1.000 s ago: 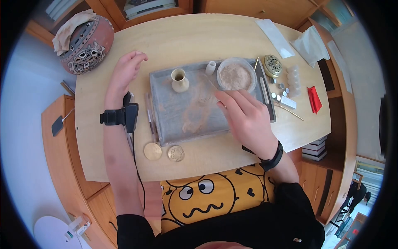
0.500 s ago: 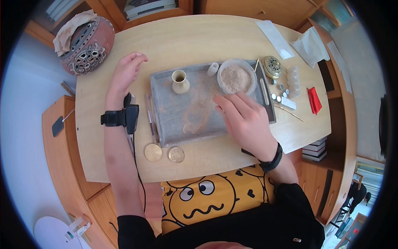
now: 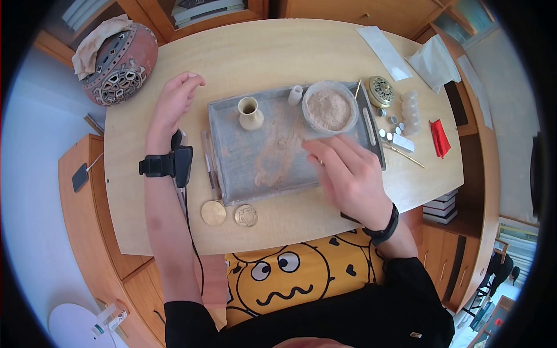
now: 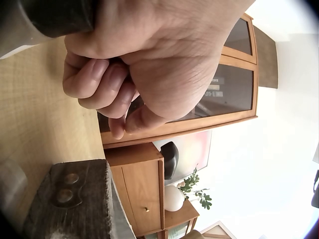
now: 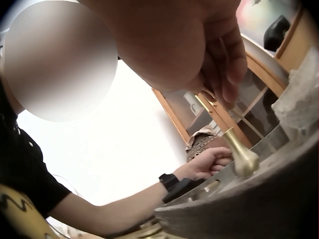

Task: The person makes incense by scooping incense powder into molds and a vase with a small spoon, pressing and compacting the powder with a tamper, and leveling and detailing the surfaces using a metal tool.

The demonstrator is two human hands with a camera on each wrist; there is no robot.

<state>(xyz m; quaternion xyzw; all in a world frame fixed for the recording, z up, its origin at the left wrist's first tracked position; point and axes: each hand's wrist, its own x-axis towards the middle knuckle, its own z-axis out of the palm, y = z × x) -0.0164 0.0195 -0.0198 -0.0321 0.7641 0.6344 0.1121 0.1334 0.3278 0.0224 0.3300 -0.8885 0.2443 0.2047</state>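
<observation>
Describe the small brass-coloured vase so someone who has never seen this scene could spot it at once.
On the pale wooden table lies a grey rectangular tray. Towards that tray's far left corner, left of a white cylindrical container and a round bowl holding pale brown powder, stands the brass-coloured vase. Its flared mouth, narrow neck and rounded belly set it apart.

Grey tray (image 3: pixel 238 159), pale beige powder (image 3: pixel 329 109)

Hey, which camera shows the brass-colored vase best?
The head view: the brass-colored vase stands there unobstructed on the gray tray, its open mouth visible. The right wrist view shows its side, slanted in the frame; the left wrist view doesn't show it.
</observation>
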